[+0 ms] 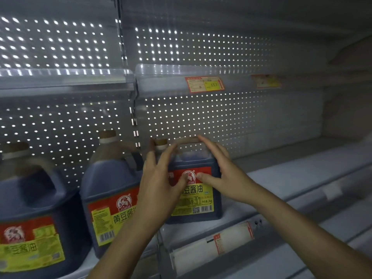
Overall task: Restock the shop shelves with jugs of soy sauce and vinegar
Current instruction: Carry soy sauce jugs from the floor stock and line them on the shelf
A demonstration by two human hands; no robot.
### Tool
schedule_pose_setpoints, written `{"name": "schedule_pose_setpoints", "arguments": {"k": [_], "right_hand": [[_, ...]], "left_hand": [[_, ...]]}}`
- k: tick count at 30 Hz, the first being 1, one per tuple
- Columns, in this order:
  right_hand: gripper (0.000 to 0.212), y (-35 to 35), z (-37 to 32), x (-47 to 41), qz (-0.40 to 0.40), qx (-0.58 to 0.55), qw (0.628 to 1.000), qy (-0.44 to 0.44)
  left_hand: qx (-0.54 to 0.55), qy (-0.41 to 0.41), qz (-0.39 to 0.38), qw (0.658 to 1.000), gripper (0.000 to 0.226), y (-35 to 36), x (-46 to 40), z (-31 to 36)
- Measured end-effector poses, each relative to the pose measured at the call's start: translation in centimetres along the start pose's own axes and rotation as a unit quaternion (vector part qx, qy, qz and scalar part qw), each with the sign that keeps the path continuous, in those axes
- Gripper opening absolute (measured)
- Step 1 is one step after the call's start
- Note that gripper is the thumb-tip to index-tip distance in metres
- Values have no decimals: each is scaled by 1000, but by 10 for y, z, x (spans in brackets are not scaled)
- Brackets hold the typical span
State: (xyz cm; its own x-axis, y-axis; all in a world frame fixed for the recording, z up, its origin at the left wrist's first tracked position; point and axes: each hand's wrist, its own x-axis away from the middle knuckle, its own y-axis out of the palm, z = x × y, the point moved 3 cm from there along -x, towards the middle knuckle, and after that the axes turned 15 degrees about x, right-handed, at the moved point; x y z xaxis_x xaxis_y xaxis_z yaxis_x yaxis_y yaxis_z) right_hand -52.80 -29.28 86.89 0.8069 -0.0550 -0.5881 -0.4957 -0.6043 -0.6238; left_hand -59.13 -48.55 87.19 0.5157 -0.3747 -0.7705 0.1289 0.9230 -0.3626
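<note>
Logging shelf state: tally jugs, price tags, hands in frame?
Soy sauce jugs: 3 (left, middle, right)
Price tags on the shelf edges: 3 ()
Hands: 2 (left hand, right hand)
Total: 8

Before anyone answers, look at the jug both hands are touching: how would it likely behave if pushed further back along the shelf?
The jug looks full of dark liquid and its label reads 2kg, so probably heavy. Its broad flat base suggests it would slide on the shelf rather than tip. The left hand and right hand press with straight fingers, so the walls seem stiff.
</note>
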Motion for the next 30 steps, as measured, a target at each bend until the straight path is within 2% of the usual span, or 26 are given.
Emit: {"name": "schedule_pose_setpoints", "arguments": {"k": [3, 7, 11, 16, 19, 22, 26, 30], "right_hand": [[86, -11, -2, 16, 4, 1, 1000, 12], [76, -42, 5, 74, 37, 79, 995, 54], [62, -92, 26, 170, 65, 161, 977, 120], [50, -163, 44, 341, 93, 269, 930, 232], [51, -194, 43, 471, 103, 316, 891, 310], [42, -201, 38, 609, 112, 341, 841, 405], [28, -174, 29, 785, 124, 350, 750, 547], [26, -100, 37, 931, 99, 333, 664, 662]], "left_hand": [[14, 35, 27, 999, 72, -8, 12, 13], [37, 50, -6, 998, 62, 16, 23, 37], [81, 76, -90, 990, 59, 92, 38, 79], [131, 93, -276, 948, 62, 228, 112, 162], [169, 110, -383, 901, 61, 319, 187, 223], [197, 134, -485, 841, 59, 402, 279, 279], [185, 175, -630, 734, 46, 493, 430, 326], [149, 295, -728, 601, 45, 559, 605, 326]]}}
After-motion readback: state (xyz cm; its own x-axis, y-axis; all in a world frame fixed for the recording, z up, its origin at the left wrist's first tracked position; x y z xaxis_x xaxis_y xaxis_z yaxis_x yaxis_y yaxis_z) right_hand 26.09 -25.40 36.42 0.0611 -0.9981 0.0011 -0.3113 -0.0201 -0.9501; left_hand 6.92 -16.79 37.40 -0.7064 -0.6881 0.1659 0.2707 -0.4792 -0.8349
